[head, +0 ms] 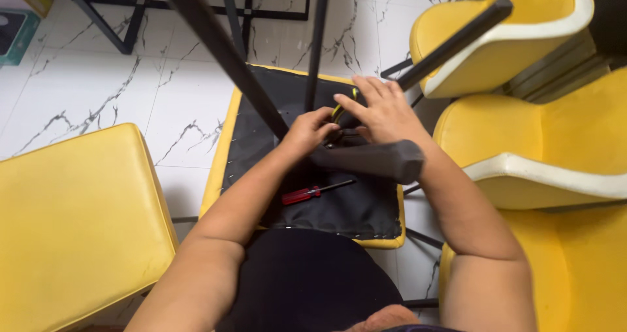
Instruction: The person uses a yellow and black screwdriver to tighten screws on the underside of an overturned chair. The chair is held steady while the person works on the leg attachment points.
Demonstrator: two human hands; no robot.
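An upturned yellow chair seat with black fabric underside [339,208] lies on the white marble-pattern floor tiles [98,90], its black metal legs [222,51] pointing up toward the camera. Left hand [307,135] is curled closed at the leg-mount pt near the seat centre — what it grips can't be made out. Right hand [382,113] rests flat, fingers spread, on the underside just beside it, partly over a yellow-and-black item that is too hidden to identify. A red-handled screwdriver w/ black shaft [313,191] lies loose on the fabric, near the left forearm — untouched. Yellow cushioned chairs w/ white trim [522,149] stand to the right; a yellow padded seat [72,221] to the left.
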